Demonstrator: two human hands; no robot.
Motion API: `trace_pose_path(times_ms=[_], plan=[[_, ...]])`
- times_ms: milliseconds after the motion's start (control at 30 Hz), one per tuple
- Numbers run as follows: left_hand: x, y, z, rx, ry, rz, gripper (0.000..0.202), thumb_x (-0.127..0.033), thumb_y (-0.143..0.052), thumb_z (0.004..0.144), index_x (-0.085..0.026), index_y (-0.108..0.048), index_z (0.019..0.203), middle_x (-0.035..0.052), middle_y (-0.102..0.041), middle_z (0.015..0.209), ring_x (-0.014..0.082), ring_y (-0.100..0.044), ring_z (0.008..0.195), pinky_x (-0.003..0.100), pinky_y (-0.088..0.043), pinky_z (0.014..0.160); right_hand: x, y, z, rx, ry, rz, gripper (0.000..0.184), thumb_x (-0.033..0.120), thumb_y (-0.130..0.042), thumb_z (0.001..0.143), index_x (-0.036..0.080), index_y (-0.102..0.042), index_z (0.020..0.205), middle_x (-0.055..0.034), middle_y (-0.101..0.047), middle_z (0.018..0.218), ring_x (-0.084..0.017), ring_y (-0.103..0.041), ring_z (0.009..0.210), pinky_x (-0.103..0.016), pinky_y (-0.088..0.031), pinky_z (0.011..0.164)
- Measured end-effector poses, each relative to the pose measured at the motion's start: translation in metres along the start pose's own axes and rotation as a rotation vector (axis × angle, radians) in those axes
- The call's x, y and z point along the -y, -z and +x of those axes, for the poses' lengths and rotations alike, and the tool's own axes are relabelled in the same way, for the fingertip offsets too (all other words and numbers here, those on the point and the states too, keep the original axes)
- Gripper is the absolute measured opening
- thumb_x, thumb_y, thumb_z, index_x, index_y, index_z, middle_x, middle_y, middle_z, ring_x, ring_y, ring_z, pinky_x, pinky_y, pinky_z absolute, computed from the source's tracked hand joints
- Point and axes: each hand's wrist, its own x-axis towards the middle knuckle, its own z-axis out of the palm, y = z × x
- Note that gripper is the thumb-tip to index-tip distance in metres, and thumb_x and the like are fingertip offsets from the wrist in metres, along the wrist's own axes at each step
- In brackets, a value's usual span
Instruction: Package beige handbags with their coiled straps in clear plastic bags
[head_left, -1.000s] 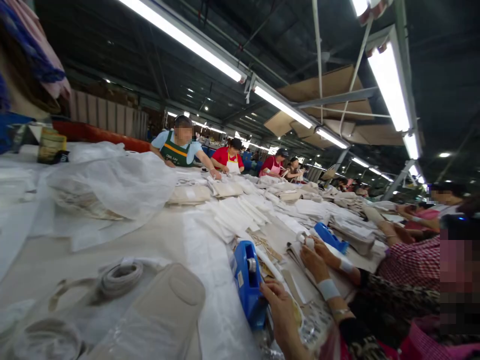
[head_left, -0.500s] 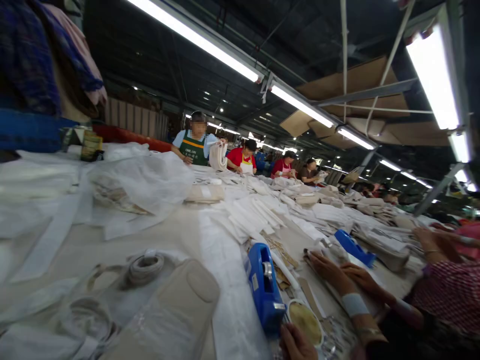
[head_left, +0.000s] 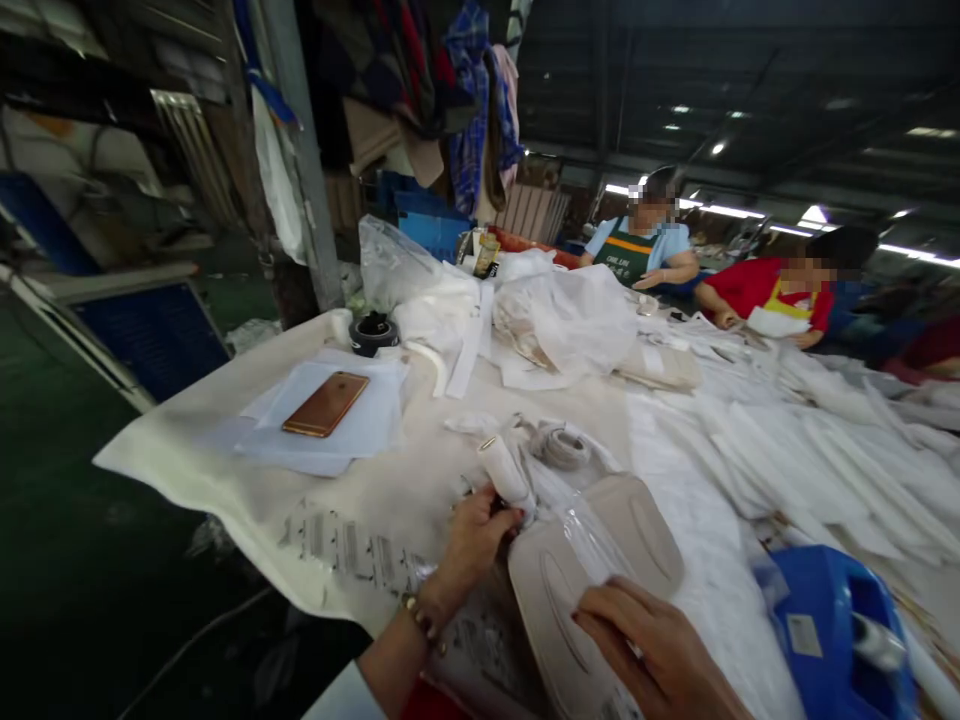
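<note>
Both hands [head_left: 480, 535] now grip the bagged beige pad [head_left: 592, 560].

Two bare hands, no gloves. Left hand [head_left: 474, 535]: beaded bracelet at the wrist, gold and dark beads; pale light-blue sleeve edge further down the forearm at the bottom of frame. Right hand [head_left: 660, 655]: red-painted nails on thumb and a fingertip, no ring or watch seen, wrist cut off by frame edge. Strip of red clothing between the arms.
</note>
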Motion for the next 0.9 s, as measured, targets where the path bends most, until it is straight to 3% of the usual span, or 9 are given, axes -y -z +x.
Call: trace_pose_path(times_ms=[133,300,433,600,767,900], plan=[[0.002,0.001,-0.002,0.043,-0.042,-0.033,0.027,-0.027,-0.060,0.062,-0.015,-0.064,0.086,-0.0005,-0.061,0.064,0.0145,-0.050,0.055,0.026,-0.041,0.056,-0.004,0.002,0.059,0.147,0.171,-0.176,0.021,0.022,-0.042,0.094,0.019,-0.059,0.081,-0.0015,-0.059,0.071,-0.012,-0.056,0.066,-0.022,-0.041,0.059],[0.000,0.002,-0.001,0.077,-0.153,-0.038,0.023,-0.019,-0.057,0.063,-0.016,-0.065,0.085,0.0034,-0.068,0.082,0.0198,-0.058,0.079,0.031,-0.046,0.078,-0.018,-0.005,0.093,0.190,0.229,-0.392,0.021,0.019,-0.046,0.092,0.018,-0.059,0.076,-0.0012,-0.059,0.068,-0.013,-0.055,0.061,-0.024,-0.038,0.056],[-0.001,0.003,-0.001,0.072,-0.209,-0.003,0.025,-0.016,-0.057,0.065,-0.017,-0.067,0.088,0.0038,-0.069,0.088,0.0215,-0.058,0.085,0.032,-0.044,0.082,-0.020,-0.011,0.098,0.163,0.236,-0.512,0.020,0.017,-0.047,0.089,0.018,-0.058,0.074,-0.0012,-0.060,0.067,-0.014,-0.057,0.060,-0.025,-0.035,0.055],[0.005,0.002,-0.002,0.089,-0.237,0.004,0.030,-0.012,-0.054,0.066,-0.017,-0.067,0.093,0.0037,-0.068,0.090,0.0207,-0.057,0.085,0.032,-0.044,0.082,-0.015,-0.020,0.097,0.011,0.247,-0.606,0.026,0.016,-0.042,0.088,0.019,-0.056,0.067,-0.0004,-0.057,0.059,-0.013,-0.054,0.052,-0.026,-0.031,0.051],[0.008,0.002,-0.004,0.102,-0.248,-0.019,0.039,-0.009,-0.051,0.061,-0.016,-0.067,0.096,0.0037,-0.067,0.089,0.0199,-0.057,0.083,0.031,-0.045,0.079,-0.012,-0.032,0.094,-0.099,0.125,-0.633,0.022,0.015,-0.044,0.083,0.019,-0.053,0.063,0.0017,-0.055,0.055,-0.011,-0.052,0.048,-0.024,-0.028,0.049],[0.000,0.009,-0.006,0.224,-0.228,-0.121,0.052,-0.010,-0.048,0.055,-0.015,-0.066,0.103,0.0035,-0.066,0.095,0.0223,-0.056,0.091,0.032,-0.044,0.083,-0.018,-0.041,0.089,-0.171,0.038,-0.570,0.018,0.018,-0.047,0.079,0.020,-0.050,0.062,0.0032,-0.053,0.054,-0.011,-0.050,0.048,-0.024,-0.028,0.050]])
